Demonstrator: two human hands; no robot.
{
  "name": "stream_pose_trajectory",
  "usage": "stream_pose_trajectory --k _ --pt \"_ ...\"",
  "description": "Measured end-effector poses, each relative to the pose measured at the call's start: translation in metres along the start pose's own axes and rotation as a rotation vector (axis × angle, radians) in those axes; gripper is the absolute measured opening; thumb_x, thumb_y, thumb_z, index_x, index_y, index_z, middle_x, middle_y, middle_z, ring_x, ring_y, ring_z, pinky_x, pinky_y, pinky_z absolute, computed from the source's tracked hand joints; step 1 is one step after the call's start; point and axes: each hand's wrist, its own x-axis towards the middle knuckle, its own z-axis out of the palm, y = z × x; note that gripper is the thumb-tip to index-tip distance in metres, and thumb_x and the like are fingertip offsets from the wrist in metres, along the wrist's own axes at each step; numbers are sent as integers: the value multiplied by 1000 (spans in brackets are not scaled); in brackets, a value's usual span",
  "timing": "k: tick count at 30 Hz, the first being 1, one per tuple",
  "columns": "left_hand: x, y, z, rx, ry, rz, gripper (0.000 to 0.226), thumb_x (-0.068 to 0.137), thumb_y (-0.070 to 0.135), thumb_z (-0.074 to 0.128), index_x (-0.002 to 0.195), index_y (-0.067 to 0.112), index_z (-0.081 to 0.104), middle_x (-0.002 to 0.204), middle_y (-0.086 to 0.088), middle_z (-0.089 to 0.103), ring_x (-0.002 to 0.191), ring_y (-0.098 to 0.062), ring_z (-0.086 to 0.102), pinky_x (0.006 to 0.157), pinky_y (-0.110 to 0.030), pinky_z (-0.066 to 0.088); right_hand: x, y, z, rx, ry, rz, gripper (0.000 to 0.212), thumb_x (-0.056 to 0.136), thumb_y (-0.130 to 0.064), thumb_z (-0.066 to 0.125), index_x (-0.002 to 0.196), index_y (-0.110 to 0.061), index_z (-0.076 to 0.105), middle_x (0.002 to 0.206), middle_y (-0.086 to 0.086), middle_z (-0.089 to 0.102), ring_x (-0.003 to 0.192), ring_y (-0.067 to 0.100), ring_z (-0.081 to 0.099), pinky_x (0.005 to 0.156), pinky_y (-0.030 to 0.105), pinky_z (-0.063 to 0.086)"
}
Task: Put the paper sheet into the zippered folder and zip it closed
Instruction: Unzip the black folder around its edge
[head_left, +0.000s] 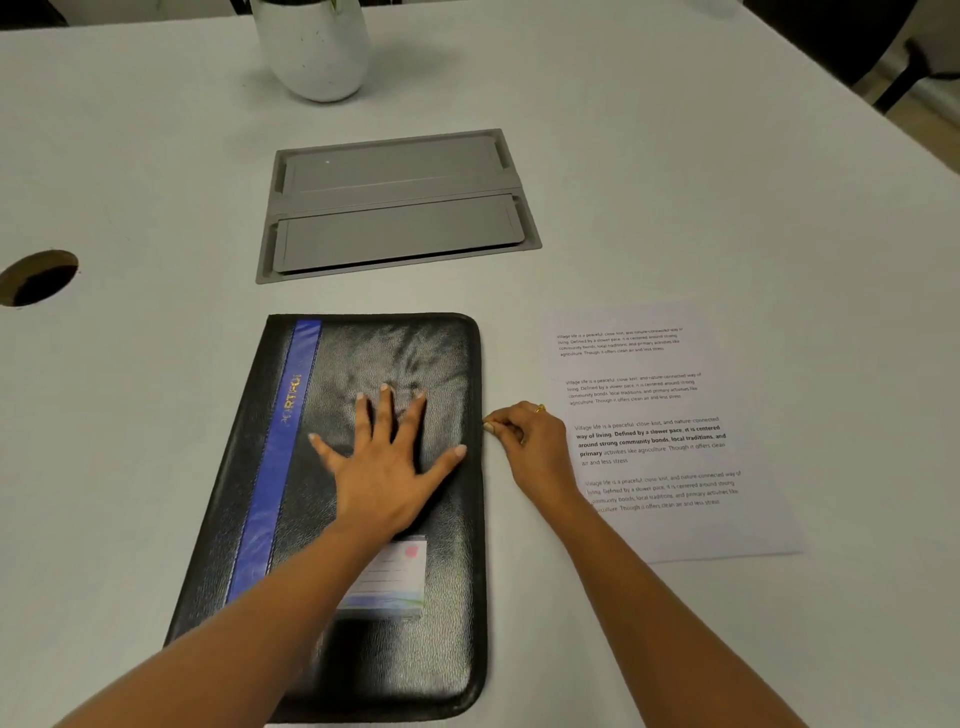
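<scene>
- White worktop (156, 441) — the black blue-striped zippered folder (447, 649) lies closed, long axis 12 to 6.
- Printed white paper sheet (675, 530) lies flat at its 3 o'clock.
- Left hand (387, 467) presses the cover — fingers spread.
- Right hand (530, 441), nearer the sheet, pinches the folder's 3 o'clock edge.
</scene>
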Motion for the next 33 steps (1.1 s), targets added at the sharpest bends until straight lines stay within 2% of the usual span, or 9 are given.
stream_pose_trajectory --k 2,5,7,13,19,26,31,33 --pt "-1 -18 4 23 50 17 107 50 88 -21 145 45 5 158 6 -6 145 -19 -12 103 -71 -6 -1 0 2 0 22 4 11 82 -6 64 88 -1 72 86 17 69 77 12 49 65 6 33" --pt "-2 -28 8 29 65 30 99 55 86 -20 144 48 4 158 8 -5 146 -18 -11 102 -73 -5 -2 1 4 -15 18 -7 11 82 -6 63 88 -1 72 87 17 69 78 15 51 65 3 33" --pt "-2 -27 9 66 63 27 97 56 85 -22 143 49 0 158 10 -8 145 -17 -12 101 -74 -4 -3 1 3 -26 0 -19 12 83 -5 62 89 -1 72 88 17 69 78 12 49 67 0 33" --pt "-1 -26 10 69 67 3 84 66 79 -8 144 49 -1 158 10 -7 146 -17 -12 101 -73 -4 -16 6 -1 -43 -90 -73 11 84 -5 61 88 -2 71 88 14 69 80 12 50 69 0 34" --pt "-1 -27 12 65 83 0 83 67 79 -7 144 48 -1 158 10 -6 146 -17 -11 102 -73 -4 -34 10 -7 -22 -110 -120 16 81 -13 60 84 -5 72 82 11 70 77 8 54 72 0 35" --pt "0 -28 13 71 86 1 83 67 78 -7 144 48 -2 158 9 -6 146 -17 -11 102 -73 -4 -35 8 -8 -40 -97 -107 9 82 -7 64 84 -4 72 84 11 70 78 10 54 71 1 36" --pt "0 -27 14 69 90 0 83 67 79 -8 144 48 -2 158 9 -6 146 -17 -11 102 -73 -4 -36 9 -10 -21 -136 -81 8 81 -6 65 85 -4 72 83 10 70 74 -8 51 68 -1 35" --pt "0 -28 14 70 94 -5 82 67 79 -7 144 48 -1 158 9 -6 146 -16 -11 102 -73 -3 -36 9 -9 -20 -136 -70 8 81 -7 65 85 -5 72 83 10 70 70 -9 51 68 0 35"
